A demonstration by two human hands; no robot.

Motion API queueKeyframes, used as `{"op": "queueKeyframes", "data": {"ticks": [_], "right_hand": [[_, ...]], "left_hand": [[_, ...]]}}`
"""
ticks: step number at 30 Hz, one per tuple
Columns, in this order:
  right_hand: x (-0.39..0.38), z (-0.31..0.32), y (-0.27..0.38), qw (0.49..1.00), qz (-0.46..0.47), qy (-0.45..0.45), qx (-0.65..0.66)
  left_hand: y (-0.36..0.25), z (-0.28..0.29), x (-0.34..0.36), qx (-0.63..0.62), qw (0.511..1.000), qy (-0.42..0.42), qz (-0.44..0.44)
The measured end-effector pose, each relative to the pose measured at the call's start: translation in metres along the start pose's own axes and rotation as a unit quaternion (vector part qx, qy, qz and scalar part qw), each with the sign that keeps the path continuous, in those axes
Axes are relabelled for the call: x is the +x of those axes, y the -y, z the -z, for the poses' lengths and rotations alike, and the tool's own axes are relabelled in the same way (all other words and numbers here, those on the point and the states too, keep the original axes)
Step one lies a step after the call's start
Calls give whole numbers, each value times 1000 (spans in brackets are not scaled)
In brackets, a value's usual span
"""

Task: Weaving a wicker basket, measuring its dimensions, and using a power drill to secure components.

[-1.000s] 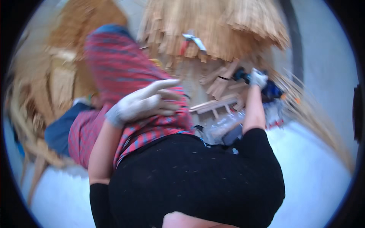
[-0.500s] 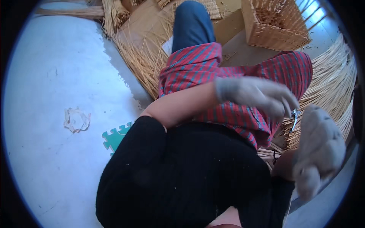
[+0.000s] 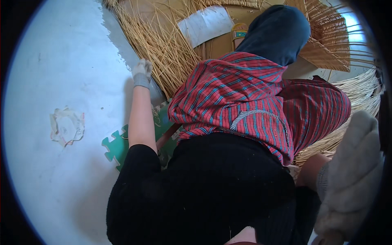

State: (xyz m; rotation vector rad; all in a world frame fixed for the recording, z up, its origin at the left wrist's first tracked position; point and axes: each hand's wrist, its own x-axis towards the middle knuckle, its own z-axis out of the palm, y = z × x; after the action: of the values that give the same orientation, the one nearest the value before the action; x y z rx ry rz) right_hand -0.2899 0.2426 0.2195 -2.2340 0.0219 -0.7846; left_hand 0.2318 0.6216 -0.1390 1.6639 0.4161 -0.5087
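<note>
My left hand (image 3: 142, 72), in a pale knit glove with a grey cuff, is stretched out to the left at the edge of a spread of tan wicker rods (image 3: 161, 53). Its fingers look bent, but their tips are hidden and I see nothing held. My right hand (image 3: 352, 175), gloved too, is raised close to the camera at the right rim. Its fingers are stretched out, and no object shows in it. Over my lap lies a red and blue striped cloth (image 3: 245, 94) with a twisted grey cord (image 3: 253, 113).
An unfinished wicker basket (image 3: 326, 49) with upright stakes stands beyond my knee. Paler rods (image 3: 361, 90) lie at the right. A white sheet (image 3: 206, 25) and a sandal (image 3: 239, 32) are ahead. Green foam mat (image 3: 116, 147) lies at my left, beside a pale wall (image 3: 61, 81).
My left hand has swung from over my lap out to the left, by the rods. My right hand has come closer to the camera. A small metal tool on the right rods is now out of sight.
</note>
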Motion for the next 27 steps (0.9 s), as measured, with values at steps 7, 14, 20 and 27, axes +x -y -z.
{"op": "queueKeyframes", "data": {"ticks": [7,14,20,27], "right_hand": [[58,-38,-5,998,25,53,-14],[89,-68,-18,995,22,95,-19],[99,-73,-25,990,15,135,-40],[109,-72,-31,984,8,165,-72]], "left_hand": [[152,57,21,82,991,-73,72],[207,80,27,311,935,-122,-119],[186,73,23,464,859,-198,-88],[170,47,-6,508,843,-175,-1]]}}
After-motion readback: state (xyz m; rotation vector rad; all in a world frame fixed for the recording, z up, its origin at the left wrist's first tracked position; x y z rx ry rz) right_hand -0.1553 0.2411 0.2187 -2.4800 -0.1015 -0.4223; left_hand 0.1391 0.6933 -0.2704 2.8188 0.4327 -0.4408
